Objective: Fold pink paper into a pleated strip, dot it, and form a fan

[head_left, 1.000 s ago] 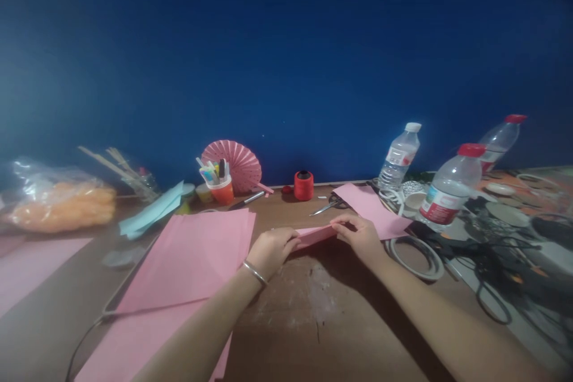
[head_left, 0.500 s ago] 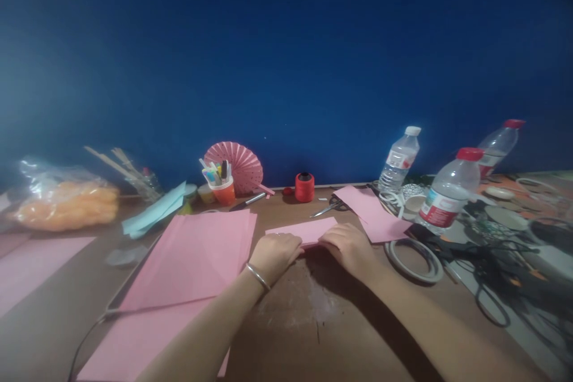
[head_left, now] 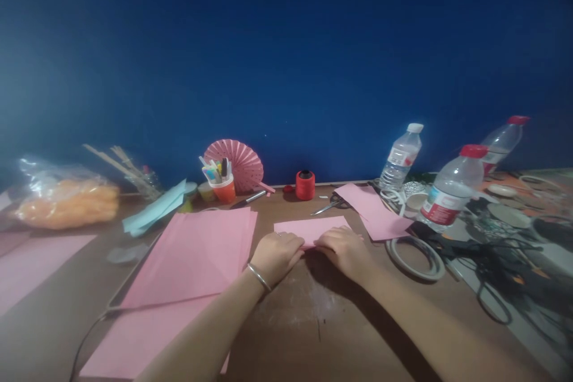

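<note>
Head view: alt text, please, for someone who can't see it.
A person's left hand, with a silver bangle, and right hand rest on the near edge of a small rectangular pink paper on a brown table. Large pink paper sheets lie left; a red thread spool and pleated pink paper fan stand behind.

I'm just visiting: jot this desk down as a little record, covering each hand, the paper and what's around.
left hand: fingers on near edge of small pink paper; silver bangle at wrist
right hand: fingers on the same edge, farther right
left side: large pink sheets
behind paper: red thread spool
back left: pleated pink fan behind pen cup
right side: three plastic bottles
</note>
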Motion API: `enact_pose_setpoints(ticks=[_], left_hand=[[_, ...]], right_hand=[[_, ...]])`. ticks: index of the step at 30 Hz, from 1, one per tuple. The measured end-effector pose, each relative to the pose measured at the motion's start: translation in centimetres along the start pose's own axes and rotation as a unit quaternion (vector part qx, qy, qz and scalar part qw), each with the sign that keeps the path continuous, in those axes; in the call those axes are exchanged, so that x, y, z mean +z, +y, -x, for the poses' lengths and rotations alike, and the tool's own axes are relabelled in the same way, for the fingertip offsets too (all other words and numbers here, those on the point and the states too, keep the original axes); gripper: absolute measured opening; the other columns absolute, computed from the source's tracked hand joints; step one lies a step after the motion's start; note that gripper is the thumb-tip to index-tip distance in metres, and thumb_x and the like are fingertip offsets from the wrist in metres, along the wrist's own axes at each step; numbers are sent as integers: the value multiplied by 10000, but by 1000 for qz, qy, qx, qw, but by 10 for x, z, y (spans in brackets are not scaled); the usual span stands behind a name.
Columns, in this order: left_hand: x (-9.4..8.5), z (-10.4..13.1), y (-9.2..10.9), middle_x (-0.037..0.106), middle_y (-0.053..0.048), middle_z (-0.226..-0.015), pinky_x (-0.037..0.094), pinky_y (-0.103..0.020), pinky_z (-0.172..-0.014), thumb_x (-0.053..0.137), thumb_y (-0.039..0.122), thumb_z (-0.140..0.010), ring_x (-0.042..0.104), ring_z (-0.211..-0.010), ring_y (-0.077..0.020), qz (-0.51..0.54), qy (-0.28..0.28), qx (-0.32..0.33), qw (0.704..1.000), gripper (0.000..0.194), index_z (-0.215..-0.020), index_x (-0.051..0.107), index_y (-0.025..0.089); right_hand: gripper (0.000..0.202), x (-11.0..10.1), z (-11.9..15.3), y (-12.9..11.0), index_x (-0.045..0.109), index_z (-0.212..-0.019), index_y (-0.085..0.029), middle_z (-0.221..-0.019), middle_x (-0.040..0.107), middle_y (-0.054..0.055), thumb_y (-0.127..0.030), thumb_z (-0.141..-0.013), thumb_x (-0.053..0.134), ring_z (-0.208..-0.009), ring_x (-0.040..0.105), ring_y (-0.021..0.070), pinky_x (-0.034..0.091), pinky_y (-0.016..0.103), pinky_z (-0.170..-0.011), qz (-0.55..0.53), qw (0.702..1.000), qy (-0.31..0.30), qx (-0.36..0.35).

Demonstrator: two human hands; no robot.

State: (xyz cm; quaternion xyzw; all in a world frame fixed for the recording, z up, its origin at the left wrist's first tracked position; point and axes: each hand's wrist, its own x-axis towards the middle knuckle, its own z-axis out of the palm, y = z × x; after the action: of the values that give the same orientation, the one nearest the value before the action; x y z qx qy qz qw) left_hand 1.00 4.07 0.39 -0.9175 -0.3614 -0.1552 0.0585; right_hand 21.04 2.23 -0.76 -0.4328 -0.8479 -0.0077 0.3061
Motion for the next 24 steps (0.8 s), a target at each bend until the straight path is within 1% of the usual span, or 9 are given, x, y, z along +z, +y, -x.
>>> enact_pose_setpoints(ticks=[4, 8, 13, 16, 19, 21, 24], left_hand=[[-1, 1, -3, 608, -27, -789, 385, -269, -658, 452, 357, -828, 547, -737, -166, 33, -3, -34, 999, 204, -832, 577, 196], [0, 2, -8, 624, -14, -873, 400, -258, -703, 514, 366, -788, 557, -792, -163, 118, 6, -60, 991, 210, -923, 575, 218], [4, 2, -12, 625, -22, -916, 416, -270, -756, 535, 324, -773, 560, -832, -162, 197, 26, -59, 978, 224, -957, 567, 201], [5, 2, -12, 625, -26, -932, 420, -288, -782, 582, 294, -731, 560, -858, -175, 221, 34, -55, 973, 258, -972, 566, 204], [4, 1, -9, 624, -27, -959, 420, -296, -811, 594, 253, -712, 561, -889, -178, 249, 58, -78, 964, 279, -987, 567, 209], [3, 1, -7, 625, -27, -953, 426, -287, -808, 588, 240, -715, 565, -887, -172, 276, 73, -96, 954, 261, -974, 577, 208], [2, -1, -3, 630, -23, -926, 435, -280, -796, 608, 244, -698, 572, -870, -169, 319, 72, -114, 938, 243, -938, 595, 207]], right_hand=[[176, -1, 2, 4, 652, -776, -189, -741, 657, 33, -259, -824, 497, -717, 558, 151, 346, 273, -686, -7, 1000, 12, 9], [172, -3, 1, 8, 654, -788, -192, -762, 665, 36, -257, -826, 500, -727, 567, 156, 343, 280, -704, -9, 1000, 19, 13], [157, -4, 1, 10, 648, -752, -193, -723, 655, 31, -252, -816, 517, -712, 559, 159, 332, 283, -703, -21, 1000, 10, 20], [174, -5, 1, 11, 630, -686, -189, -701, 643, 17, -200, -812, 512, -702, 549, 147, 328, 275, -697, -31, 999, 9, 33], [162, -7, -1, 8, 608, -650, -183, -688, 629, 11, -170, -790, 527, -692, 539, 145, 331, 268, -675, -44, 998, 10, 45], [152, -7, -2, 4, 610, -668, -185, -687, 624, 13, -184, -794, 524, -691, 534, 150, 333, 270, -662, -47, 997, 13, 56], [151, -5, -3, -2, 630, -728, -194, -707, 629, 20, -237, -813, 513, -690, 535, 157, 337, 277, -655, -45, 997, 15, 53]])
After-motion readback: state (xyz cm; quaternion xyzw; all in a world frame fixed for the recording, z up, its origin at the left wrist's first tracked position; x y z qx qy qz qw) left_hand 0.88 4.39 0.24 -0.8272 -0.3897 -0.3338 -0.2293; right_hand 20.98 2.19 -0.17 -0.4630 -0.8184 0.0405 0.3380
